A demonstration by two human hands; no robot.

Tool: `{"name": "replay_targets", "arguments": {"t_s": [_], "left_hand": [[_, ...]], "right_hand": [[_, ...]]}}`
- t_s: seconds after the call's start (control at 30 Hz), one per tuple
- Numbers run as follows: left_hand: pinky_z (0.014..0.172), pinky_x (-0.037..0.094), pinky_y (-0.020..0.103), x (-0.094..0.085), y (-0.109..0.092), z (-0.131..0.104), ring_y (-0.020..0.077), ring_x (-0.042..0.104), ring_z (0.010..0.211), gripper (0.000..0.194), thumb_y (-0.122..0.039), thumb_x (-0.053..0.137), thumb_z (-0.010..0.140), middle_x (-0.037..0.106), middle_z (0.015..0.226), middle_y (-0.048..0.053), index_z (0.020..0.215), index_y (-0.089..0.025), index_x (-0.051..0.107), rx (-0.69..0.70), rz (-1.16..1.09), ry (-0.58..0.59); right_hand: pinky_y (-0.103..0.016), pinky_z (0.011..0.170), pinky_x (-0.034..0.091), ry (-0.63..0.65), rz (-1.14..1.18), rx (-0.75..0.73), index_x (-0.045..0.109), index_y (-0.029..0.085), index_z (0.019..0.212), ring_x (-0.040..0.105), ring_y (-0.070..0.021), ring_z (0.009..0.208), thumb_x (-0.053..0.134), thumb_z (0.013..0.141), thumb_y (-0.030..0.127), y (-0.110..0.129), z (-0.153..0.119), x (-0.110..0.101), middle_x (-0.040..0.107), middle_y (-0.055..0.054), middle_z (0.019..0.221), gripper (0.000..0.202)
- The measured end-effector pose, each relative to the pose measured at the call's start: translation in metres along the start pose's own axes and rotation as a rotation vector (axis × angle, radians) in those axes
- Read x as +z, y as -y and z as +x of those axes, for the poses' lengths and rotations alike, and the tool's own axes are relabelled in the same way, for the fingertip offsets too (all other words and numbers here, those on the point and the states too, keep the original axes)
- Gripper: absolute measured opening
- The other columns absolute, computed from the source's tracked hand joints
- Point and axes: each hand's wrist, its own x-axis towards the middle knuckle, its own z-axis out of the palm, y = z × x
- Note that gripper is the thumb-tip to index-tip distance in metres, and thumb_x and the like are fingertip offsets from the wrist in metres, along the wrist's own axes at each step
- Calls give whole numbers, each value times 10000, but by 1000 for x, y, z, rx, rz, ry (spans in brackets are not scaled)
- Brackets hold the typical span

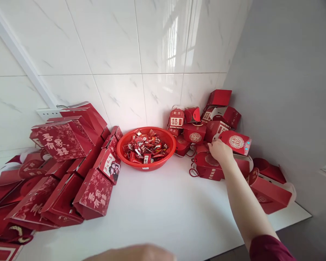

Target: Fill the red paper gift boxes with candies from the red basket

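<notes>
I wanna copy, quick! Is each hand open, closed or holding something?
Left hand: only partly in view at the bottom edge; can't tell.
Right hand: at the red boxes, but whether it grips one can't be told.

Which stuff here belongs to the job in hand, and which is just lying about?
In the job, judging by the hands:
- right hand, at the right-hand pile
- red box by its fingers
- left hand, blurred; contents unclear

Apparently just around, no hand on them:
- red basket
- wrapped packets inside it
- boxes on the left
</notes>
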Motion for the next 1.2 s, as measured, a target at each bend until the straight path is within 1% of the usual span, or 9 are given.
{"name": "replay_targets", "arguments": {"t_s": [0.1, 0.17, 0.3, 0.37, 0.47, 0.57, 0.63, 0.93, 1.2], "left_hand": [[785, 634, 353, -10, 7, 6, 207, 704, 924, 298, -309, 597, 854, 717, 1158, 7, 1127, -405, 664, -39, -109, -56], [838, 591, 352, -16, 16, 8, 196, 687, 919, 241, -193, 542, 887, 707, 1164, 59, 1090, -261, 651, -111, -146, -107], [856, 538, 336, -24, 38, 2, 200, 666, 953, 216, -122, 512, 907, 682, 1148, 82, 1060, -212, 635, -222, -134, -119], [910, 519, 333, -27, 48, -5, 203, 651, 1027, 224, -131, 503, 922, 660, 1178, 75, 1078, -224, 634, -298, -135, -112], [962, 498, 327, -31, 61, -15, 205, 620, 1114, 237, -158, 496, 945, 624, 1243, 59, 1113, -248, 636, -429, -133, -96], [977, 490, 321, -29, 74, -18, 201, 613, 1134, 251, -194, 484, 969, 645, 1228, 38, 1154, -269, 637, -515, -174, -66], [973, 489, 322, -25, 82, -18, 200, 621, 1116, 258, -224, 476, 983, 677, 1179, 26, 1183, -273, 631, -547, -214, -27], [855, 477, 304, -12, 90, -11, 178, 640, 921, 195, -244, 458, 997, 690, 976, 13, 992, -229, 653, -584, -263, 48], [834, 481, 296, -7, 83, -5, 182, 638, 926, 141, -281, 520, 971, 681, 998, 6, 1028, -246, 643, -557, -330, 139]], "right_hand": [[-428, 806, 491, 15, -13, 58, 685, -59, 1050, 664, -371, 969, 395, 1001, 223, -2, 8, -17, 676, -289, 1003, 407], [-418, 827, 467, -64, -9, 54, 690, -30, 1021, 646, -364, 993, 363, 1012, 234, -2, -1, -40, 669, -283, 1026, 420], [-349, 735, 426, -504, 257, -175, 641, 197, 752, 611, -252, 830, 407, 1014, 329, 14, -57, -90, 663, -99, 859, 375], [-323, 669, 396, -585, 469, -283, 545, 211, 641, 564, -197, 694, 475, 999, 363, 32, -90, -104, 610, -45, 742, 395], [-294, 612, 381, -307, 772, -540, 477, 212, 659, 499, -168, 639, 485, 1008, 402, 64, -120, -102, 535, -21, 687, 398], [-272, 580, 377, 104, 831, -772, 455, 205, 653, 469, -150, 615, 480, 1011, 428, 94, -122, -83, 507, -9, 666, 423], [-256, 572, 370, 273, 825, -847, 445, 199, 645, 445, -132, 588, 520, 992, 433, 105, -118, -71, 494, 10, 637, 425], [-229, 556, 340, 492, 1041, -881, 494, 181, 711, 432, -101, 599, 627, 947, 379, 95, -117, -72, 508, 28, 655, 335], [-266, 737, 473, 647, 912, -1016, 613, 185, 875, 583, -145, 766, 649, 928, 324, 126, -111, -29, 651, -11, 851, 153]]}}
